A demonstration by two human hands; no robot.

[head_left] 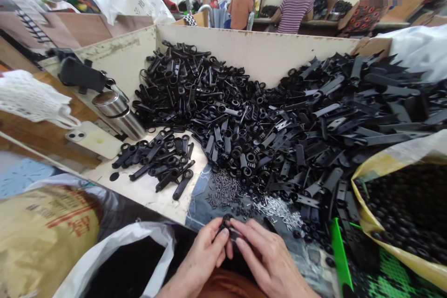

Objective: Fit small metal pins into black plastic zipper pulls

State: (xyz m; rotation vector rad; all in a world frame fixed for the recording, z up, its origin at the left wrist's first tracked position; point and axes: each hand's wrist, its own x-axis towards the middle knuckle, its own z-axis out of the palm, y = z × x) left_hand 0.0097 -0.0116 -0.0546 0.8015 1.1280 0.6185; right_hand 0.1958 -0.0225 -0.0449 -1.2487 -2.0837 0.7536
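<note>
Pinching small black plastic piece [228, 228] at bottom middle of frame, left hand [199, 256] and right hand [268, 256] both gripping it, fingers curled close around it. Big heap of black plastic parts [244, 125] lying ahead in cream-white bin [244, 46]. Thin silver metal pins [279, 212] lying just past right hand. Yellow sack of round black bits [384, 163] sitting at lower right.
</note>
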